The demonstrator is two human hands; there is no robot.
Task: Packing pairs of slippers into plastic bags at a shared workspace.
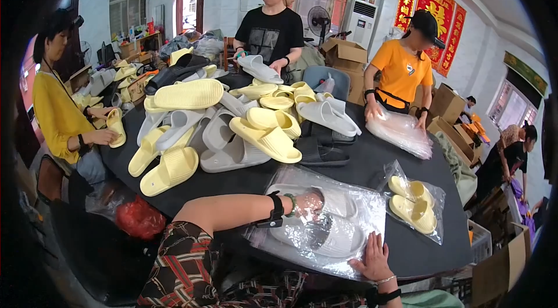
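Observation:
A pair of light grey slippers (325, 236) lies side by side in a clear plastic bag (372, 215) at the table's near edge. My left hand (308, 203), with a bead bracelet and black strap at its wrist, reaches across to the upper slipper. Glare and plastic blur its fingers, so I cannot tell whether they grip. My right hand (375, 258) lies flat on the bag's lower right corner, fingers apart, holding nothing. To the right, a bagged pair of yellow slippers (414, 206) rests on the dark table (232, 183).
A big heap of yellow, grey and black slippers (232, 116) covers the table's middle. A person in orange handles a stack of clear bags (401, 133); one in black holds a grey slipper (258, 69); one in yellow holds a yellow slipper (116, 127). Cardboard boxes (456, 110) stand right.

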